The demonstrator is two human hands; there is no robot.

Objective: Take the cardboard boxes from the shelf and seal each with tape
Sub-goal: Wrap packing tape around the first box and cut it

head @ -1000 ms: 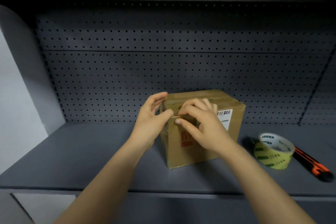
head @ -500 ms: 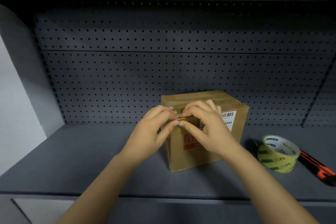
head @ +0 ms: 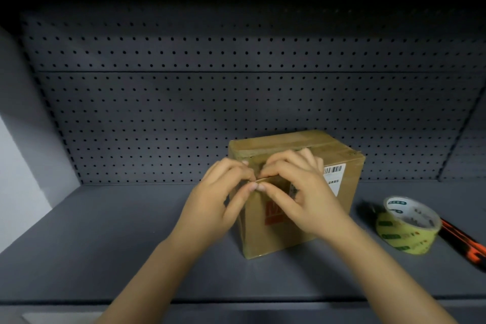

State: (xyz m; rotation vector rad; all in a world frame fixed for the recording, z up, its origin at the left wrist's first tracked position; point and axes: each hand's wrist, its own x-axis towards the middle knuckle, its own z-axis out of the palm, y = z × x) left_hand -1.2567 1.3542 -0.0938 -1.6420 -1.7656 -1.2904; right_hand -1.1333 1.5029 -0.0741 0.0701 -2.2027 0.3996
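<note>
Mid-seal, judging by the grip. Pinching a thin tape strip with the left hand, thumb and forefinger curled tight onto one end. Meeting it tip to tip with the right hand, thumb and forefinger likewise closed on that strip, other fingers arched over the near top edge of the cardboard box. Directly under and behind both hands, then, the box itself, standing on the shelf with flaps down and what looks like tape already along the top seam (hard to be sure in this dim light). Well to the right of the right hand, lying on the shelf: a tape roll, and just beyond it an orange-and-black utility knife, partly out of frame. Probably finishing a strip's end on the near face, not starting a fresh one. Cannot tell whether the strip is cut free or joined to more tape. Next, most likely: press the strip flat against the cardboard and rub outward from the pinch with both thumbs, keeping it straight to avoid a crease or tape folding onto itself. After that, reach right for the roll only if another seam wants covering.
</note>
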